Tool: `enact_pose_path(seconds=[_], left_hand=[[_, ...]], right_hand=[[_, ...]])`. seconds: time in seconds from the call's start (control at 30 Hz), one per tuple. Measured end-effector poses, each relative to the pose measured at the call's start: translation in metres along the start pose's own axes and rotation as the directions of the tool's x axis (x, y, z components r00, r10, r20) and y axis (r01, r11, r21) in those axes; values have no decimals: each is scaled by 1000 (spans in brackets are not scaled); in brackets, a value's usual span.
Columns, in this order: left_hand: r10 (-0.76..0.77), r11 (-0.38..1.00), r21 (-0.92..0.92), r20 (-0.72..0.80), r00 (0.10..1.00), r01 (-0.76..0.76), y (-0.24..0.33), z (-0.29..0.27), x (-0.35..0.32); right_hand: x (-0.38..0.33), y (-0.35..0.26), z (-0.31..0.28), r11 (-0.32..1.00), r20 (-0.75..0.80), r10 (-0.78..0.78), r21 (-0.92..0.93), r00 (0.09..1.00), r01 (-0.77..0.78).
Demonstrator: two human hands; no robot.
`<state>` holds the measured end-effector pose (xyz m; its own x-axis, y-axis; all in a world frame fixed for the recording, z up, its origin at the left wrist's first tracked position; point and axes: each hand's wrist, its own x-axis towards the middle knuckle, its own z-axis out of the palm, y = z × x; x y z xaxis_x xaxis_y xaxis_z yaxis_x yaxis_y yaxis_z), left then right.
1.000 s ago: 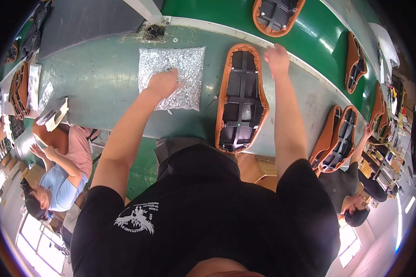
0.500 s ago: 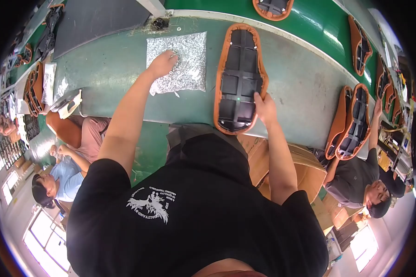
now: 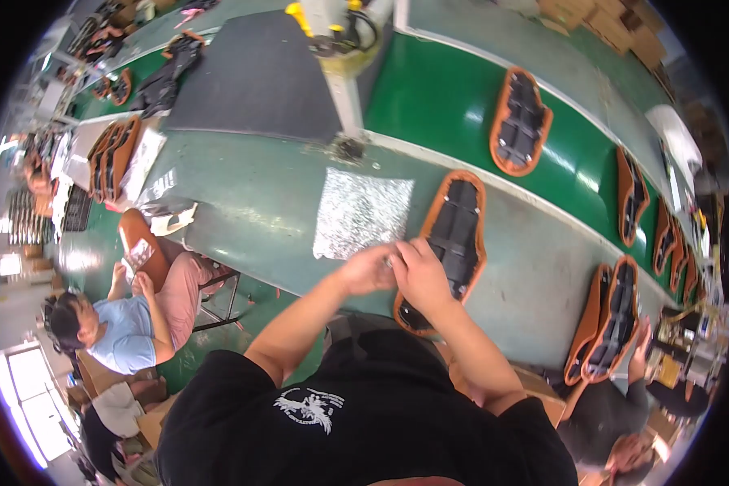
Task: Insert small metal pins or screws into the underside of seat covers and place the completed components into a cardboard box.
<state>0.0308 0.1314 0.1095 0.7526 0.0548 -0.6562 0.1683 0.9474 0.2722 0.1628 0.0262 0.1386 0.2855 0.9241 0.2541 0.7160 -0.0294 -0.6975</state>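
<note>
My left hand [image 3: 368,270] and my right hand [image 3: 421,277] meet over the near side of the bench, fingers pinched together. Something small and pale shows between their fingertips, too blurred to name. Just beyond my left hand lies a flat clear bag [image 3: 363,209] filled with many small shiny metal pieces. A long tan upholstered panel [image 3: 460,219], with a black ribbed back facing up, lies right behind and beside my right hand. My hand and forearm cover part of its near half.
A metal post [image 3: 344,97] stands at the bench's far edge. Beyond it, a green belt [image 3: 429,93] carries more tan panels [image 3: 520,121]. At right a person's hand [image 3: 641,340] is beside two upright panels [image 3: 611,324]. Another person in light blue [image 3: 130,332] sits at left.
My left hand has left the bag and come to my right hand. My right hand has let go of the panel's edge. The view has shifted, showing more of the belt and post.
</note>
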Motion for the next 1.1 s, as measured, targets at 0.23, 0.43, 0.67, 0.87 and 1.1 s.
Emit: enact_pose_path(seconds=[0.23,0.43,0.67,0.87,1.1], left_hand=[[81,973,-233,296,952,-10,-48,-30,14],[7,954,-298,176,984,46,-40,-17,21],[-69,962,-236,266,961,134,-41,-32,47],[-96,980,-170,56,994,104,-30,3,42],[-113,977,-145,256,960,153,-28,-27,54]], right_hand=[[-16,-17,2,984,89,-58,-160,994,72],[-5,-27,6,968,94,-163,-178,982,177],[-2,-34,-18,963,247,-195,-136,949,233],[3,-22,-34,995,88,-77,-51,993,82],[38,65,-69,916,-51,395,97,917,-389]])
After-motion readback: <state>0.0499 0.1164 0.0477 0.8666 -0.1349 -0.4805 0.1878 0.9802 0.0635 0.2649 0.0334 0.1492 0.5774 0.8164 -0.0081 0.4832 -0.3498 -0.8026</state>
